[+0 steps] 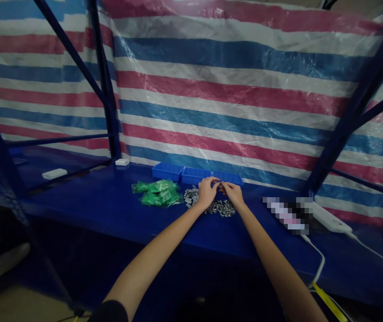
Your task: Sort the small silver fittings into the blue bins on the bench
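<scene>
Small, shiny metallic pcs [224,209] lie nr L hand [208,191] & R hand [233,193].

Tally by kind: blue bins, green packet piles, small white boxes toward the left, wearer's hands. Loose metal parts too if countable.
Blue bins: 3
Green packet pile: 1
Small white boxes: 2
Hands, left hand and right hand: 2
Total: 8
Loose metal parts: too small and partly hidden to count, left out.

Anything between the left hand [208,191] and right hand [233,192] is too small to tell; pixelation obscures a device [287,215].
</scene>
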The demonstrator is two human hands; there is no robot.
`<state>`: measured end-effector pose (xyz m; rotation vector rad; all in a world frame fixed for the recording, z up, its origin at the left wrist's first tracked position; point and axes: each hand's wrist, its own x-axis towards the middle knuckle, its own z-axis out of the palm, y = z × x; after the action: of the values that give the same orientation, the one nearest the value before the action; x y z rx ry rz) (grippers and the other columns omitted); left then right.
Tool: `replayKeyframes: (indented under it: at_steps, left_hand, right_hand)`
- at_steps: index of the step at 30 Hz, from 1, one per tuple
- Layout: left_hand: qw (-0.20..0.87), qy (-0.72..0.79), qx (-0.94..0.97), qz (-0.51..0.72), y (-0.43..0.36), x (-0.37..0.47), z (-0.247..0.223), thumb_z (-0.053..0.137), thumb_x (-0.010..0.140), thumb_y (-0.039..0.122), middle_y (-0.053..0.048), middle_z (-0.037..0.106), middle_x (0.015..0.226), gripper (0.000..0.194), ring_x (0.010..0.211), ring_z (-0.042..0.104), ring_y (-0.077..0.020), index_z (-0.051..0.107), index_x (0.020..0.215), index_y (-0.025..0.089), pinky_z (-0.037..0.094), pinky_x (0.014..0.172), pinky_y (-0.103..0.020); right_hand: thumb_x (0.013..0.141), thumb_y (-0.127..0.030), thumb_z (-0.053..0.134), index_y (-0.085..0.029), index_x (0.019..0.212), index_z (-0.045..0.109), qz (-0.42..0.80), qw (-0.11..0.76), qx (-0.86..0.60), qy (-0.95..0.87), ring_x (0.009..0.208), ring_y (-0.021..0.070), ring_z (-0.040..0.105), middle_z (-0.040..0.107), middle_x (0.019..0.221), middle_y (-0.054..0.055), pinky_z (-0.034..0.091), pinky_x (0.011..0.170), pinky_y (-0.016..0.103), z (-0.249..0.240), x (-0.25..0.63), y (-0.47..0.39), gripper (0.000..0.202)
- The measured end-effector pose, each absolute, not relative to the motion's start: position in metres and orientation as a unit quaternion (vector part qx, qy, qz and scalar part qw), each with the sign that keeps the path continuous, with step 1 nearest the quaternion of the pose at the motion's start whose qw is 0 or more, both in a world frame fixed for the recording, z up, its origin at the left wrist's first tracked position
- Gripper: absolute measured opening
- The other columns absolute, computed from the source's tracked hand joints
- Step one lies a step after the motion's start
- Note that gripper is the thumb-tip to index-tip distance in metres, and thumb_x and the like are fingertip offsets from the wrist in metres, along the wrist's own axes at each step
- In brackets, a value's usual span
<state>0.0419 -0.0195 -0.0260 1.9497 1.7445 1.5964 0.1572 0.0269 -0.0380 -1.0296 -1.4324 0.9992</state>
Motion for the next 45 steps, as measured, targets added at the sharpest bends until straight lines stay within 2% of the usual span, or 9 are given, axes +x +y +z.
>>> replayKeyframes:
  at_steps: [8,14,18,21,26,30,32,36,45]
  left_hand:
    - [0.141,0.524,0.568,0.618,-0.010,0.041,-0.027,0.054,0.077,0.017,-0.006,0.068,0.087,0.013,0.080,0.061,-0.0146,0.063,0.085,0.015,0.046,0.075,-0.027]
    - [0.144,0.550,0.562,0.601,-0.014,0.044,-0.023,0.052,0.077,0.016,-0.005,0.066,0.082,0.016,0.071,0.059,-0.0132,0.061,0.089,0.014,0.046,0.070,-0.025]
    - [0.136,0.583,0.535,0.596,-0.014,0.043,-0.023,0.049,0.074,0.010,-0.003,0.064,0.077,0.021,0.067,0.057,-0.0121,0.061,0.090,0.015,0.045,0.070,-0.025]
    - [0.139,0.589,0.537,0.588,-0.013,0.043,-0.024,0.048,0.072,0.009,-0.002,0.062,0.073,0.022,0.067,0.056,-0.0123,0.060,0.089,0.015,0.044,0.070,-0.025]
    - [0.147,0.569,0.570,0.574,-0.015,0.047,-0.028,0.046,0.072,0.010,0.001,0.060,0.069,0.022,0.064,0.055,-0.0118,0.061,0.087,0.017,0.044,0.068,-0.024]
    - [0.153,0.564,0.581,0.566,-0.017,0.050,-0.028,0.045,0.072,0.010,0.000,0.061,0.070,0.021,0.067,0.056,-0.0124,0.061,0.085,0.016,0.045,0.069,-0.025]
    - [0.160,0.565,0.583,0.561,-0.018,0.050,-0.028,0.044,0.073,0.009,-0.001,0.062,0.073,0.020,0.068,0.057,-0.0128,0.061,0.083,0.016,0.045,0.070,-0.025]
    - [0.165,0.566,0.588,0.554,-0.019,0.051,-0.028,0.045,0.072,0.009,-0.002,0.063,0.074,0.019,0.071,0.058,-0.0133,0.061,0.081,0.016,0.045,0.071,-0.026]
    - [0.163,0.573,0.596,0.539,-0.018,0.051,-0.030,0.046,0.074,0.011,0.000,0.061,0.070,0.020,0.068,0.057,-0.0121,0.060,0.086,0.016,0.044,0.070,-0.024]
  right_hand:
    - [0.063,-0.040,0.068,-0.016,0.079,0.071,0.538,0.528,-0.369,-0.544,0.060,0.0126,0.062,0.068,0.065,0.002,0.048,0.057,0.022,-0.033,0.146,0.019,0.029]
    - [0.061,-0.035,0.070,-0.013,0.078,0.071,0.492,0.555,-0.435,-0.511,0.059,0.0129,0.061,0.067,0.062,0.004,0.047,0.053,0.021,-0.030,0.159,0.028,0.028]
    - [0.063,-0.027,0.068,-0.016,0.097,0.068,0.467,0.593,-0.428,-0.497,0.077,0.0169,0.065,0.070,0.086,0.007,0.051,0.060,0.023,-0.031,0.169,0.039,0.036]
    - [0.066,-0.024,0.063,-0.021,0.116,0.059,0.447,0.609,-0.378,-0.535,0.091,0.0182,0.063,0.065,0.110,0.007,0.052,0.064,0.024,-0.033,0.173,0.044,0.050]
    - [0.075,-0.024,0.048,-0.018,0.120,0.057,0.280,0.534,-0.502,-0.620,0.080,0.0194,0.064,0.058,0.116,0.011,0.052,0.069,0.033,-0.044,0.181,0.046,0.045]
    - [0.080,-0.021,0.045,-0.022,0.132,0.043,0.113,0.422,-0.578,-0.689,0.099,0.0242,0.058,0.033,0.137,0.015,0.045,0.086,0.041,-0.054,0.188,0.046,0.052]
    - [0.081,-0.020,0.045,-0.023,0.133,0.040,0.077,0.368,-0.589,-0.716,0.110,0.0290,0.051,0.028,0.138,0.016,0.042,0.088,0.045,-0.056,0.190,0.045,0.053]
    - [0.083,-0.020,0.042,-0.025,0.129,0.042,0.046,0.325,-0.596,-0.733,0.118,0.0319,0.042,0.032,0.133,0.015,0.039,0.089,0.050,-0.056,0.192,0.046,0.047]
    - [0.082,-0.022,0.042,-0.025,0.125,0.044,0.038,0.338,-0.583,-0.738,0.116,0.0288,0.039,0.037,0.129,0.012,0.041,0.087,0.046,-0.059,0.193,0.052,0.043]
